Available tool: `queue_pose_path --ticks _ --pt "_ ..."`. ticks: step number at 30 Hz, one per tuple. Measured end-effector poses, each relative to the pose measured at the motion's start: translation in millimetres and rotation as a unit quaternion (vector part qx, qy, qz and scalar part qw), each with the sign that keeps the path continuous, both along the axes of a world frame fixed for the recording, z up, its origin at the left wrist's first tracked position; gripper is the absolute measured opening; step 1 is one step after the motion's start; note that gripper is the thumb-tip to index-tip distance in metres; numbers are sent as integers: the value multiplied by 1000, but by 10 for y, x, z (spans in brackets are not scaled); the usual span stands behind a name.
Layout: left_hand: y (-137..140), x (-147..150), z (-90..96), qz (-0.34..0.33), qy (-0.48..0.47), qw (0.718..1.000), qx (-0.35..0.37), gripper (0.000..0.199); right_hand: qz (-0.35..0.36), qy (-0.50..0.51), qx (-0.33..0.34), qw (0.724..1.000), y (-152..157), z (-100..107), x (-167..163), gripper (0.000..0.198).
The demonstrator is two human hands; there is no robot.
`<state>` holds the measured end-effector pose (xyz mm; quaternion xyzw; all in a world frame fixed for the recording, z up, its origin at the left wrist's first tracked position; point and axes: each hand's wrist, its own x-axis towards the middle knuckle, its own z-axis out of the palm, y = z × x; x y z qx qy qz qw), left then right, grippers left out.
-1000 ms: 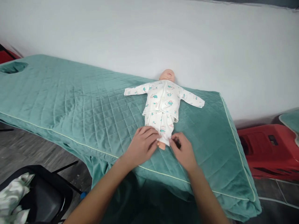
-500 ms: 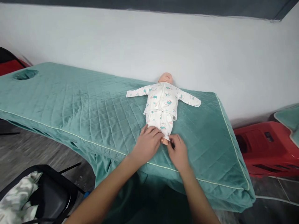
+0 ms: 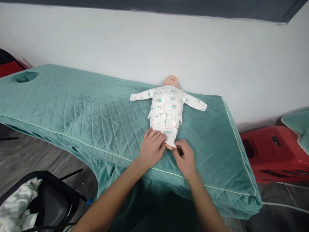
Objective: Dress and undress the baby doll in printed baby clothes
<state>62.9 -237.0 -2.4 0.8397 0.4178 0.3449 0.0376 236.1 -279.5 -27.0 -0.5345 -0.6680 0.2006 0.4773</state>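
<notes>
A baby doll (image 3: 171,80) lies on its back on the green quilted bed, its arms spread in a white printed jacket (image 3: 166,102). Matching white trousers (image 3: 171,129) cover its legs. At the cuff of the trouser leg on the right, my right hand (image 3: 185,158) pinches the hem between thumb and fingers. My left hand (image 3: 152,146) is curled over the other lower leg and trouser end, fingers closed; what is under its fingertips is partly hidden. Between my hands the doll's foot (image 3: 169,147) shows below the cuff.
The green quilted bed cover (image 3: 103,109) runs along a white wall (image 3: 108,42), with a face hole (image 3: 25,76) at far left. A black chair (image 3: 54,201) holding crumpled cloth (image 3: 18,206) stands at lower left. A red plastic chair (image 3: 277,151) is at right.
My right hand has drawn the trouser cuff slightly down and outward, so it spreads wider over the foot. The left hand stays almost where it was. The view has shifted slightly.
</notes>
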Motion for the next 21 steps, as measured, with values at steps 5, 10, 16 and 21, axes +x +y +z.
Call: queue_pose_path --ticks 5,10,16,21 --pt "-128 -23 27 -10 -95 994 47 15 -7 -44 39 998 -174 150 -29 17" --pt "-229 -47 -159 -11 -112 993 36 18 -7 -109 28 994 -241 -69 -33 16" --pt "-327 -264 -326 47 -165 985 25 35 -30 -141 68 987 -198 -22 -115 28" --pt "-209 -366 -444 129 -174 974 -61 33 43 -207 80 974 -58 193 -352 43"
